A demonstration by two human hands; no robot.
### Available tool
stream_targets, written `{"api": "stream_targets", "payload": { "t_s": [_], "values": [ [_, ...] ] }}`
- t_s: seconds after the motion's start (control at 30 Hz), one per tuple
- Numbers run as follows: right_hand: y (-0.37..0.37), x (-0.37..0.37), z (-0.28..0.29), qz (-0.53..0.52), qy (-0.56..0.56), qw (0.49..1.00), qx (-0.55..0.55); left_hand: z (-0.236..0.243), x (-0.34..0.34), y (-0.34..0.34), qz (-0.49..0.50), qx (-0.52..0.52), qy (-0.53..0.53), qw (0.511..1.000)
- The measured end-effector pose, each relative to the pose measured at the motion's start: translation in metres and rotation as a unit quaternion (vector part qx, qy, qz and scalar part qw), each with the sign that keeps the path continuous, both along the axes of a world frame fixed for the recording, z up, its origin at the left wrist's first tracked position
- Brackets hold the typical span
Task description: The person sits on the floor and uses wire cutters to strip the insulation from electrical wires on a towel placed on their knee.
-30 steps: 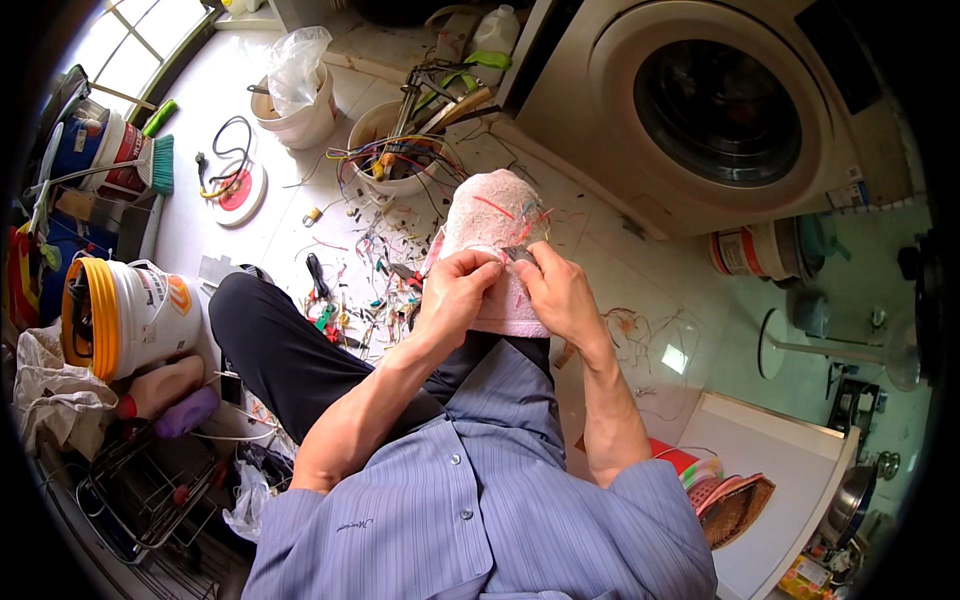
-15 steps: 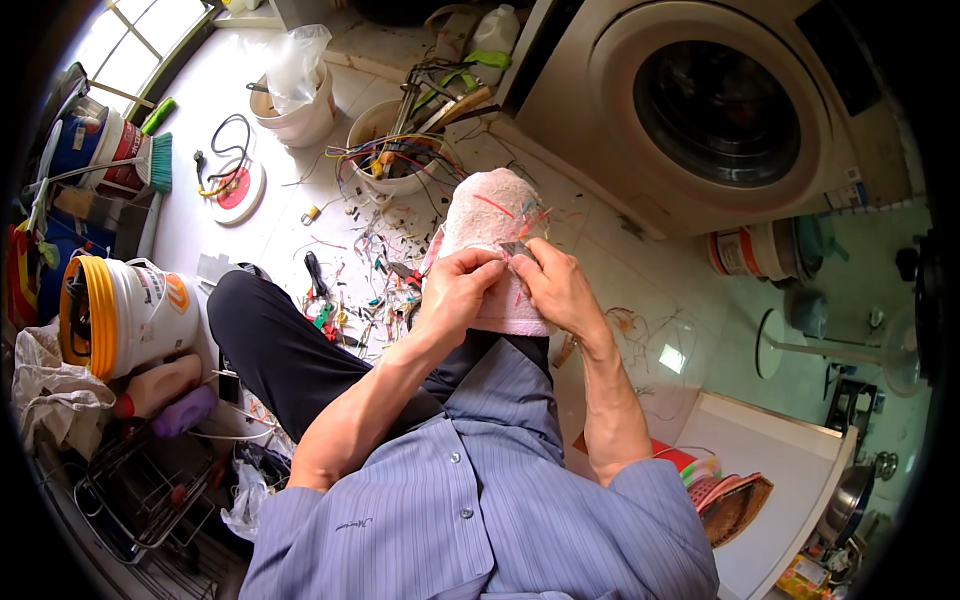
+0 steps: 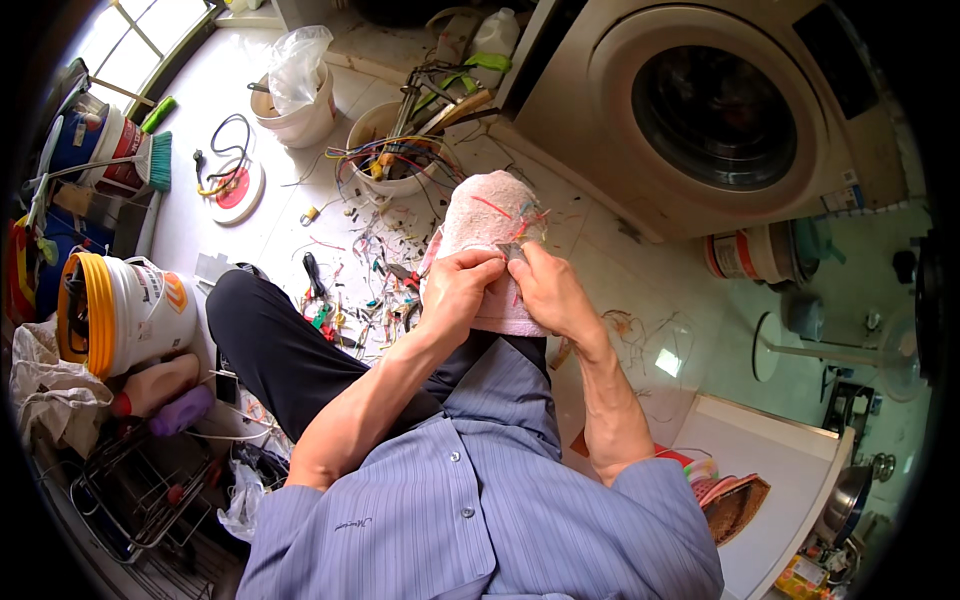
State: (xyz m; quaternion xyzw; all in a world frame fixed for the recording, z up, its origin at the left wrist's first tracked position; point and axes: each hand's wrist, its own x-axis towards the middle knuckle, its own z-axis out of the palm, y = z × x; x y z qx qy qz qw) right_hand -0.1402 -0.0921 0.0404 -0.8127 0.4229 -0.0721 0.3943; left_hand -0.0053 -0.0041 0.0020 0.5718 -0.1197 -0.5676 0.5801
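A pink towel (image 3: 487,212) lies over my right knee, with red and other coloured wire scraps on its top. Above it my left hand (image 3: 456,292) is closed, thumb and fingers pinched together on something too small to make out. Close against it, my right hand (image 3: 552,292) grips a small flat grey metal blade (image 3: 511,251) between thumb and forefinger; its tip points toward the left fingertips. The fingers hide most of what lies between the two hands.
Wire scraps and small parts (image 3: 375,290) litter the floor left of the towel, along with red-handled pliers (image 3: 403,274). Ahead stand a bucket of tools and cables (image 3: 372,125) and a bucket with a plastic bag (image 3: 300,125). A washing machine (image 3: 640,190) is at far right.
Both hands stay together over the towel. My right hand has shifted very slightly, the blade still in its grip.
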Motion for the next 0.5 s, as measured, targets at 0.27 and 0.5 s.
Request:
{"api": "stream_targets", "payload": {
  "t_s": [0.27, 0.5],
  "values": [
    [0.012, 0.013, 0.017, -0.081, -0.027, 0.978, 0.192, -0.003, -0.006, 0.000, 0.034, -0.045, 0.072, 0.996],
    [0.020, 0.014, 0.011, -0.088, -0.058, 0.978, 0.178, -0.009, -0.005, 0.001, 0.023, -0.052, 0.133, 0.989]
  ]
}}
